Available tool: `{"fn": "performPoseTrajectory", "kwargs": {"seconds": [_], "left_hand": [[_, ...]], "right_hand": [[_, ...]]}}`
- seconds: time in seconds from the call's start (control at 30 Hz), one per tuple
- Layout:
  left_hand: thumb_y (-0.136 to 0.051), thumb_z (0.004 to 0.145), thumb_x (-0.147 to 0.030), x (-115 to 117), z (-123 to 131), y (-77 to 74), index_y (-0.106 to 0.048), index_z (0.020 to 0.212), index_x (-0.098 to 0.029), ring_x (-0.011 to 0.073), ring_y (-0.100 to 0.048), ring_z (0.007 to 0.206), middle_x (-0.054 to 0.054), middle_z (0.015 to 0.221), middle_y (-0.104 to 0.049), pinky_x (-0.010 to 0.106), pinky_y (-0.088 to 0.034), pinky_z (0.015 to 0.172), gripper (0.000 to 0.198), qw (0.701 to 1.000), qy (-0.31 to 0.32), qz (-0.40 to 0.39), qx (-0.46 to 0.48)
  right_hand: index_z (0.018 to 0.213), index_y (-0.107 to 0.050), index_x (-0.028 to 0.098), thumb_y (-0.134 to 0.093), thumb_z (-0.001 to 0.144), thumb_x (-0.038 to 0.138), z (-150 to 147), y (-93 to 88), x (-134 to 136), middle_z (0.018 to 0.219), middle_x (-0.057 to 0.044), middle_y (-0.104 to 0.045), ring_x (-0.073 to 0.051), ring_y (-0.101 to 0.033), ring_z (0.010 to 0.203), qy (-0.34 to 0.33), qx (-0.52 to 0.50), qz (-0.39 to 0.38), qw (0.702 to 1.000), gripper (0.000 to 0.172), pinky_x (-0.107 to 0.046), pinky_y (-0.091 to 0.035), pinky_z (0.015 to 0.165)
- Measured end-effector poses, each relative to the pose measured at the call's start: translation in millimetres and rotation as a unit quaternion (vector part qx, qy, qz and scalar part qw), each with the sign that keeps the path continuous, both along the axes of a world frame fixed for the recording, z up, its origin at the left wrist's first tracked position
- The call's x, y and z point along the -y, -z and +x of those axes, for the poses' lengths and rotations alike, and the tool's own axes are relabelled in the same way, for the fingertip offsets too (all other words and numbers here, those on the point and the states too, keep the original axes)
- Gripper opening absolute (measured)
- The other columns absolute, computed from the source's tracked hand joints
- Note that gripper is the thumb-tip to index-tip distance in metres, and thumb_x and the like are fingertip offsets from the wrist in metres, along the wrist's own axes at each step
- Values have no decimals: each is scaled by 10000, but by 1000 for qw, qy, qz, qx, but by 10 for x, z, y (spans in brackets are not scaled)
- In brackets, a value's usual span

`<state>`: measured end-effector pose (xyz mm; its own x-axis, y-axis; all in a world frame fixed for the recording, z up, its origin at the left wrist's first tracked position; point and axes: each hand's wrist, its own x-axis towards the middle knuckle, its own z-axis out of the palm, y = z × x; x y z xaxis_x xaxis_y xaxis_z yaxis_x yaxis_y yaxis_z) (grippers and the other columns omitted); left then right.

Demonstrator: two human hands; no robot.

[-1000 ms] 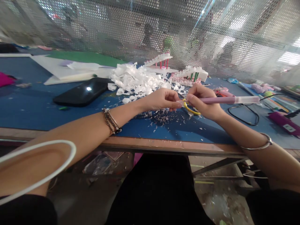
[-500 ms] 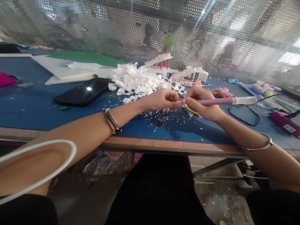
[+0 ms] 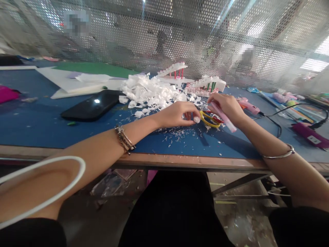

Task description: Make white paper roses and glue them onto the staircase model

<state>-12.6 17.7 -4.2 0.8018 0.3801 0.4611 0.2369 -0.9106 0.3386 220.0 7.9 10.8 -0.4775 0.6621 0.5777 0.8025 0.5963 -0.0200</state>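
My left hand [image 3: 180,114] hovers over the blue table, its thumb and forefinger pinched on a small white piece [image 3: 196,119] too small to name. In my right hand [image 3: 227,107] is a pink pen [image 3: 222,116] with a pale translucent end, slanting down toward me. Between the hands lie yellow-handled scissors [image 3: 210,124], partly red, on the tabletop. Fine white shavings [image 3: 177,132] are scattered below my left hand. Just beyond it rises a heap of white paper scraps [image 3: 151,90].
A black phone [image 3: 92,105] with a lit light lies at left. Two small white models, one on red posts [image 3: 175,72] and one on green posts [image 3: 212,85], stand behind. At right are a pink glue gun [image 3: 248,105], a black cord and a purple case [image 3: 309,134]. Perforated metal backs the table.
The pen has swung from nearly level to slanting down and come away from my left fingers. My right hand has drawn back slightly, uncovering more of the scissors.
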Motion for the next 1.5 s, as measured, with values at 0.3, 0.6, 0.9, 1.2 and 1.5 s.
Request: {"fn": "performPoseTrajectory", "kwargs": {"seconds": [0.3,0.6,0.9,1.2,1.5], "left_hand": [[-591,796,-273,26,6,-29,-622,886,-159,109,-558,696,38,814,-625,224,-430,670,148,998,-32,56,-16],[-646,762,-363,10,2,-6,-602,849,-159,110,-528,630,16,742,-610,236,-393,647,226,991,-101,88,9],[-637,786,-347,61,29,1,-587,866,-154,98,-520,633,9,744,-591,215,-385,620,215,987,-96,120,41],[-616,800,-313,63,27,5,-597,1010,-168,77,-539,604,4,814,-615,227,-427,652,256,985,-77,136,69],[-511,854,-302,81,34,-23,-675,962,-151,88,-563,630,48,878,-682,256,-470,688,248,976,-68,150,146]], "right_hand": [[1174,-554,151,-448,811,139,-69,85,-45,1033,-112,-623,-212,-577,875,-3,70,-43,997,378,-356,-450,759],[1018,-528,150,-573,811,264,-248,56,177,850,-35,-619,-109,-597,768,-204,-146,-226,941,240,-244,-484,657],[961,-428,178,-681,741,330,-325,116,157,824,-22,-638,-110,-626,773,-241,-276,-333,869,368,-240,-478,635],[864,-451,202,-692,729,332,-324,130,133,795,1,-588,-99,-584,714,-241,-323,-351,845,305,-256,-470,627],[867,-509,184,-713,714,277,-309,103,125,794,14,-609,-67,-577,705,-244,-391,-342,819,271,-218,-477,640]]}}
